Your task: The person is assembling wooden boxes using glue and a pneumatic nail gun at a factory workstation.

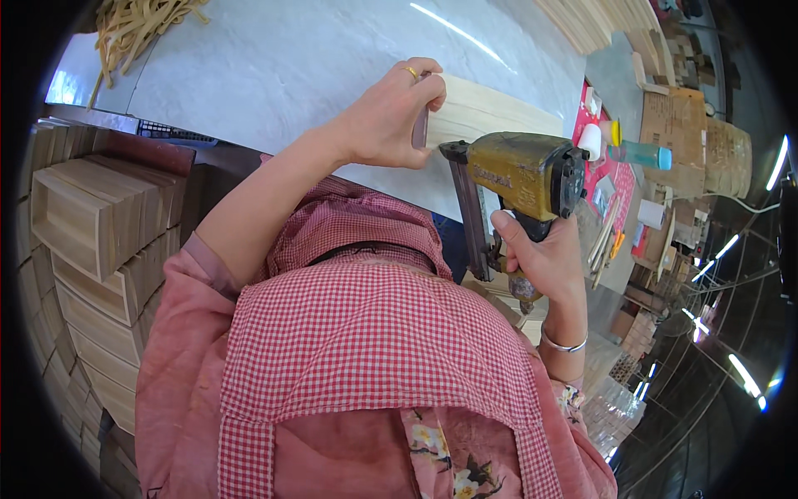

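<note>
My left hand [384,118] is closed at the near-left end of a pale wooden board [486,112] on the table. Its fingers and thumb pinch a narrow brownish strip [421,125] that stands across the board's end. In my right hand [544,256] is a worn yellow and black nail gun [517,170], gripped by its handle. The gun's nose points left, close to the strip and the fingertips of my left hand. Whether the nose touches the wood I cannot tell.
A grey-white tabletop [291,75] lies beneath the work. Tan strips [137,33] are heaped at the far left. Shallow wooden boxes [91,216] are stacked beside me on the left. More boards [594,25] lie far right, with a teal bottle [640,155] and cardboard boxes [677,133] nearby.
</note>
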Demonstrator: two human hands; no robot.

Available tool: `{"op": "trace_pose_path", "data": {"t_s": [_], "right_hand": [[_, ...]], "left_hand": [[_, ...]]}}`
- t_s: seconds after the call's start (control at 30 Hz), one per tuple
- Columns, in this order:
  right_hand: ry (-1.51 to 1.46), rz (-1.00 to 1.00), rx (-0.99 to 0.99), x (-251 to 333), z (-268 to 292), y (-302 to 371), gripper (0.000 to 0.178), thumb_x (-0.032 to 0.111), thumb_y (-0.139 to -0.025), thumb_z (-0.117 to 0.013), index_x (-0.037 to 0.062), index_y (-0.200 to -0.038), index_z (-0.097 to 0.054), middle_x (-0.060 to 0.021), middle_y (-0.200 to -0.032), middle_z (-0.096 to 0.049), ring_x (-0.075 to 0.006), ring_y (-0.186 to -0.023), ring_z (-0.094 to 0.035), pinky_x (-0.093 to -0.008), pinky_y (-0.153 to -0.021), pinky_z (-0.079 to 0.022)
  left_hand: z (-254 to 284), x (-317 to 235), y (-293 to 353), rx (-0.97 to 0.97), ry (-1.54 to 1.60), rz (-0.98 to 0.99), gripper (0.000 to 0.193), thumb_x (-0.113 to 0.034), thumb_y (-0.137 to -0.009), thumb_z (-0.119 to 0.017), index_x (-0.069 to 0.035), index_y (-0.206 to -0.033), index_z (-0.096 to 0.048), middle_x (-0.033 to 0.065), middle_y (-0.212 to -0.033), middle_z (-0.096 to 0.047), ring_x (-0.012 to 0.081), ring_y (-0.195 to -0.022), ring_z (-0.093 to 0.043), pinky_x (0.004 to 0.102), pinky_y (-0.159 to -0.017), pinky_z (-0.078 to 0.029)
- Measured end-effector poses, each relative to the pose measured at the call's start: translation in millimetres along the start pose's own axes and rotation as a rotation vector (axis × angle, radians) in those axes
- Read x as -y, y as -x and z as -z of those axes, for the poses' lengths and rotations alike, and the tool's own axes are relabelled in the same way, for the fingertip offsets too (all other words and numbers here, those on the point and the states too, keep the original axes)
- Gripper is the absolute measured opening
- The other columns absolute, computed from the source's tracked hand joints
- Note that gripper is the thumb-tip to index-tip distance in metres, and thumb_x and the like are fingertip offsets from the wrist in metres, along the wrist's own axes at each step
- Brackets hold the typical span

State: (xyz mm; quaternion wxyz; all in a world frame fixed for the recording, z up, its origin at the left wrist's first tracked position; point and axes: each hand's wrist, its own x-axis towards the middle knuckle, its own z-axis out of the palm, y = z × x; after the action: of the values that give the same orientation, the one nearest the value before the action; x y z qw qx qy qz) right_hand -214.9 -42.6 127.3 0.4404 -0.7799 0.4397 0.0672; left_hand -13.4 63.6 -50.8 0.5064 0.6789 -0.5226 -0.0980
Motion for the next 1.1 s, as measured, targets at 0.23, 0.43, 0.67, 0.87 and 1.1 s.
{"op": "trace_pose_path", "data": {"t_s": [0.23, 0.43, 0.67, 0.87, 1.1], "right_hand": [[-0.022, -0.005, 0.008, 2.1, -1.3, 0.4, 0.023, 0.017, -0.089, -0.078, -0.0026, -0.097, -0.068, -0.0026, -0.065, -0.063, -0.0097, -0.046, -0.05, -0.0242, -0.044, -0.04], [-0.024, 0.0, 0.012, 4.0, -3.4, 0.9, 0.022, 0.016, -0.089, -0.078, -0.0023, -0.097, -0.068, -0.002, -0.065, -0.062, -0.0094, -0.045, -0.05, -0.0237, -0.043, -0.039], [-0.067, -0.035, 0.002, 6.7, -6.2, 3.5, 0.022, 0.014, -0.09, -0.077, -0.0025, -0.1, -0.067, -0.0015, -0.065, -0.061, -0.0089, -0.045, -0.05, -0.0224, -0.043, -0.04], [-0.07, -0.061, -0.011, 8.6, -8.1, 4.0, 0.022, 0.013, -0.09, -0.077, -0.0029, -0.101, -0.067, -0.0015, -0.065, -0.061, -0.0082, -0.045, -0.05, -0.0215, -0.042, -0.041], [-0.046, 0.058, -0.047, 16.0, -6.6, -4.9, 0.027, 0.018, -0.092, -0.077, -0.0045, -0.099, -0.065, -0.0016, -0.058, -0.058, -0.0088, -0.043, -0.049, -0.0219, -0.04, -0.043]], "left_hand": [[-2.9, 1.6, 1.0, -0.004, 0.004, 0.019, 0.056, -0.008, -0.058, -0.081, -0.01, -0.101, -0.046, 0.0143, -0.145, -0.046, 0.0351, -0.122, -0.05, 0.0405, -0.097, -0.048], [-4.3, 5.1, 2.5, -0.022, 0.015, 0.013, 0.057, -0.009, -0.058, -0.082, -0.01, -0.102, -0.046, 0.0142, -0.144, -0.046, 0.0351, -0.122, -0.05, 0.0402, -0.096, -0.049], [-3.8, 5.1, 1.3, -0.048, 0.016, -0.011, 0.051, -0.012, -0.058, -0.082, -0.009, -0.097, -0.049, 0.0182, -0.134, -0.051, 0.0378, -0.12, -0.052, 0.0405, -0.097, -0.048], [-4.2, 8.1, 2.3, -0.052, 0.034, -0.007, 0.052, -0.014, -0.058, -0.083, -0.009, -0.098, -0.049, 0.018, -0.135, -0.051, 0.0378, -0.122, -0.052, 0.0403, -0.097, -0.048], [-5.1, 8.4, 5.2, -0.096, 0.048, -0.025, 0.057, -0.016, -0.059, -0.083, -0.009, -0.103, -0.047, 0.0176, -0.131, -0.052, 0.0392, -0.127, -0.05, 0.0415, -0.096, -0.049]]}}
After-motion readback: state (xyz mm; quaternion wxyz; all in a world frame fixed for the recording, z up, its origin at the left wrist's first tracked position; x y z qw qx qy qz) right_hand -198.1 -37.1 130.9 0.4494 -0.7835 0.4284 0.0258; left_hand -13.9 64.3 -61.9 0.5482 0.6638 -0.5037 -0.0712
